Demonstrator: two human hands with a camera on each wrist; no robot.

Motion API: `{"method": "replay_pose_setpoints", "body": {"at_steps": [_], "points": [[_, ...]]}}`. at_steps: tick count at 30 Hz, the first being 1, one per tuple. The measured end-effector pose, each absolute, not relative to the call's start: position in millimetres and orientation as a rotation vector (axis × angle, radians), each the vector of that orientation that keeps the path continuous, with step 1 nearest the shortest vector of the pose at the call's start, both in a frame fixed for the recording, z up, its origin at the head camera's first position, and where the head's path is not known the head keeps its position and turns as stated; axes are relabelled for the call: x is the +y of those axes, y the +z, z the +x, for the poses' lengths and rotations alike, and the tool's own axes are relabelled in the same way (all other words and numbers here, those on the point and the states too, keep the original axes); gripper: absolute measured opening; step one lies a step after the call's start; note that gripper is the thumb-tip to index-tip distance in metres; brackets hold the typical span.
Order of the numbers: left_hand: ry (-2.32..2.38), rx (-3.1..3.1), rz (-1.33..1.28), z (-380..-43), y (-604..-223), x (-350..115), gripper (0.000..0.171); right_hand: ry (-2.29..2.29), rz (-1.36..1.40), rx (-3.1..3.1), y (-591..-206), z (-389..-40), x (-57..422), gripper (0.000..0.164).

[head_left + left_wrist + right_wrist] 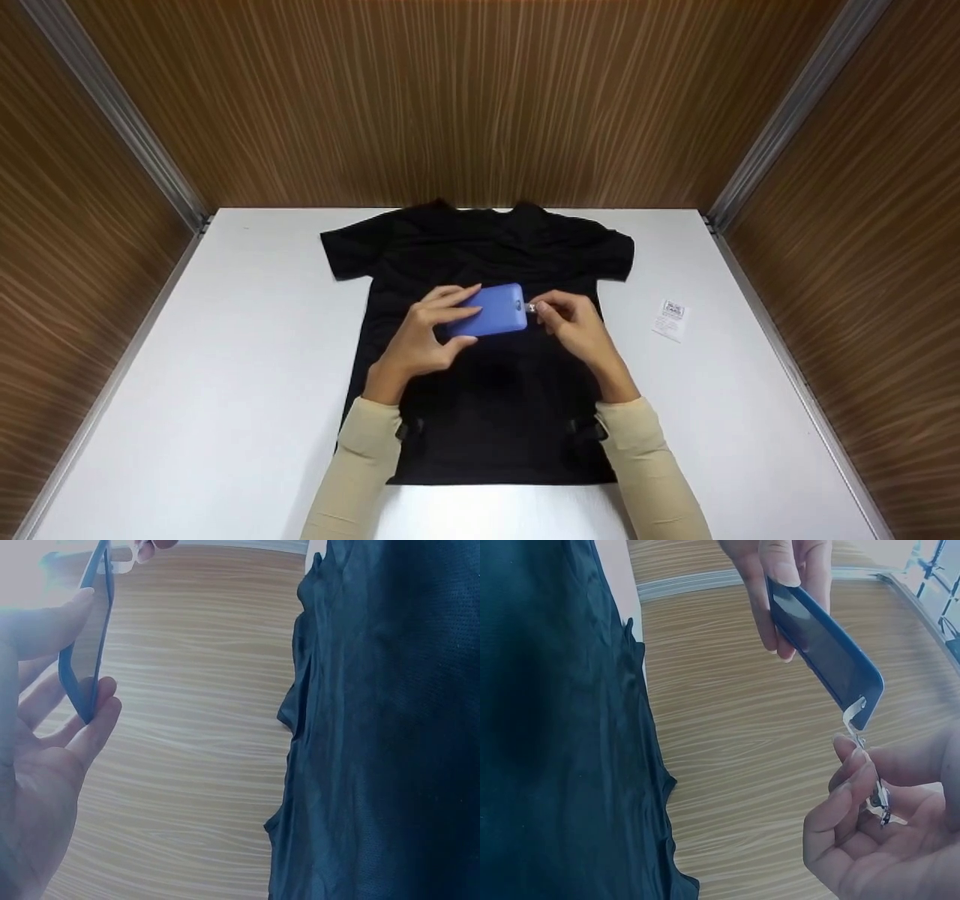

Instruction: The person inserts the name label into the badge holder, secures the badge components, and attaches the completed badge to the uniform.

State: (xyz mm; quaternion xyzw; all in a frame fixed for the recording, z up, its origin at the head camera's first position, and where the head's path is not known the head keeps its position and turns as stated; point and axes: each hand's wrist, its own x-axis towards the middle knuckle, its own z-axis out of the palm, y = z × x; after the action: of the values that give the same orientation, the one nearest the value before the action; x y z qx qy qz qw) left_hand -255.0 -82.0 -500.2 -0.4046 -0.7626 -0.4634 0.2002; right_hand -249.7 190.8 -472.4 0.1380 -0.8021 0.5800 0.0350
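Note:
A blue badge holder (487, 311) is held above a black T-shirt (495, 420) that lies spread out. My left hand (427, 334) grips its left end, thumb on the near edge and fingers on the far edge. Seen from the right wrist, the badge holder (825, 645) has a clear window, and a pale strap (850, 714) passes through the slot at its end. My right hand (574, 326) pinches this strap between thumb and fingers. A metal clip (880, 797) hangs at the strap's other end, inside the curled fingers of my right hand (885, 817).
Right of the T-shirt, a small white printed slip (670, 320) lies on the white table (247, 360). Wood-patterned panels (450, 105) with metal edging close in the back and both sides.

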Motion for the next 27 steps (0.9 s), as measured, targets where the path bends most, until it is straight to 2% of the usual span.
{"method": "replay_pose_setpoints", "body": {"at_steps": [20,27], "points": [[-1.312,-2.162,-1.095,-255,-498,-91,0.044,1.708,0.501,-2.628,-482,-261,202,0.015],[-1.326,-2.153,-1.084,-255,-497,-93,0.045,1.638,0.416,-2.704,-488,-271,212,0.012]]}}
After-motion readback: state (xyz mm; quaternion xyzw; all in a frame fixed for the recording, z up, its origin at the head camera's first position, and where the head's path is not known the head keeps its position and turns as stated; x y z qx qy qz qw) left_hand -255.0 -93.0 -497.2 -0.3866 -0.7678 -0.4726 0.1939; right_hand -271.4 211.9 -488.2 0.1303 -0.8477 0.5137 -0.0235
